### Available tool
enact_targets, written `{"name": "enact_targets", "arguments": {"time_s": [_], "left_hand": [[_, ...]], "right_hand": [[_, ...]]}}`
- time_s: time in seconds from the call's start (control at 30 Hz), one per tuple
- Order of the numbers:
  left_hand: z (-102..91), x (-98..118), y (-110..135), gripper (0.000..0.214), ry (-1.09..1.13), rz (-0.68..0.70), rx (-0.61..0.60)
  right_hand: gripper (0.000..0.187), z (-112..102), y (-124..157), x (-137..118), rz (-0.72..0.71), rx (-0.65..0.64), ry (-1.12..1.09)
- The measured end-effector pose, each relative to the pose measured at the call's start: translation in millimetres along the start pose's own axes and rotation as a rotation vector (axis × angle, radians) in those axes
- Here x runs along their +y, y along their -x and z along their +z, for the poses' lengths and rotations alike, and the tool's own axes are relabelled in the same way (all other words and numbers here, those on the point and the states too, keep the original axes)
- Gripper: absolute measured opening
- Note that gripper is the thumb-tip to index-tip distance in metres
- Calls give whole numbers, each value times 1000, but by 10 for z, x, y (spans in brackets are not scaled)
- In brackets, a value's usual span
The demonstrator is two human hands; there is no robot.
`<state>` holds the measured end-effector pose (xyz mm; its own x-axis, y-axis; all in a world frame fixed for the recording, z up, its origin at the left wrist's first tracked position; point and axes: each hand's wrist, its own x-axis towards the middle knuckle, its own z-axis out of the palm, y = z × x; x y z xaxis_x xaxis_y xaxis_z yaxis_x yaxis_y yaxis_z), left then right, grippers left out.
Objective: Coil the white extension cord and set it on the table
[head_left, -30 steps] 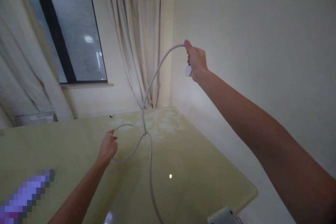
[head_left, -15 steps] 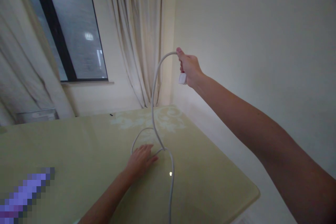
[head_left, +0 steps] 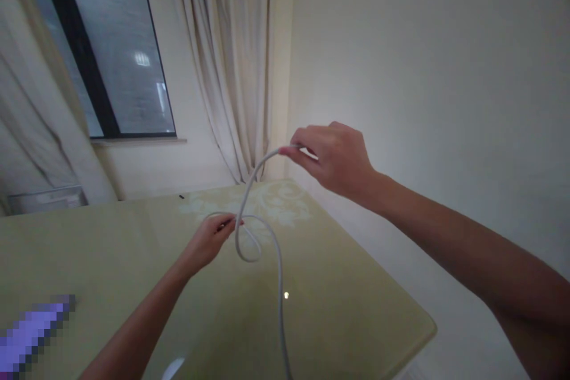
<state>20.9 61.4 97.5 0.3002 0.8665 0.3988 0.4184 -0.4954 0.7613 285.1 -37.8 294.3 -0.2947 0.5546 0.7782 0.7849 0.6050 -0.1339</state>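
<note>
A pale grey cable (head_left: 279, 273) runs up from the near edge of the view and curls into a small loop above the table. My left hand (head_left: 212, 238) pinches it near the loop, low over the tabletop. Higher and to the right, my right hand (head_left: 338, 157) grips another stretch of the same cable between thumb and fingers. Between the two hands the cable bends in an arc. The white block seen at the right hand earlier is now hidden.
The glossy yellow-green table (head_left: 342, 285) with a pale floral pattern meets a plain wall (head_left: 423, 71) on the right. Curtains (head_left: 236, 59) and a dark-framed window (head_left: 111, 47) stand behind. A blurred-out purple object (head_left: 31, 332) lies at left.
My right hand has come down and turned, palm lower, still on the cable. My left hand has lifted from the tabletop and closed on the cable. A small loop has formed between them.
</note>
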Motion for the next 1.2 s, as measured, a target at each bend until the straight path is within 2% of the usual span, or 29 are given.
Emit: {"name": "enact_targets", "arguments": {"time_s": [0.1,0.2,0.27,0.33,0.4,0.47,0.53,0.57,0.67,0.77,0.83,0.9,0.97,1.1,1.13,1.2], "left_hand": [[-195,252,-76,48,40,8,-38],[-266,440,-139,49,53,-6,14],[-271,509,-188,48,34,-17,63],[-265,545,-238,46,4,-9,94],[-263,576,-279,44,-27,17,114],[-265,627,-298,41,-43,49,140],[-267,704,-288,39,-40,69,160],[-267,745,-272,38,-20,67,161],[-253,836,-195,39,96,15,99],[-217,801,-112,44,200,-95,-9],[-170,696,-71,47,269,-197,-2],[-100,556,-51,48,332,-282,94],[-17,417,-60,51,404,-329,148],[118,258,-147,58,674,-348,84],[134,250,-170,56,731,-337,114],[137,264,-202,51,796,-308,209]], "right_hand": [[28,129,317,-309,-123,-217,132],[11,339,611,-564,-188,-534,305],[7,514,721,-661,-164,-751,216],[15,728,740,-679,16,-923,-110],[23,996,693,-624,356,-972,-533],[19,1309,630,-517,696,-818,-802],[17,1630,586,-387,898,-556,-927],[17,1778,573,-321,952,-411,-946],[23,2109,540,-141,979,-91,-876],[21,2238,472,-6,952,92,-791],[17,2244,416,46,895,180,-815],[16,2228,376,61,788,206,-868],[19,2215,367,46,673,156,-903],[8,2196,413,-20,408,-59,-910],[6,2180,432,-40,368,-94,-914],[22,2121,487,-90,412,-106,-976]]}}
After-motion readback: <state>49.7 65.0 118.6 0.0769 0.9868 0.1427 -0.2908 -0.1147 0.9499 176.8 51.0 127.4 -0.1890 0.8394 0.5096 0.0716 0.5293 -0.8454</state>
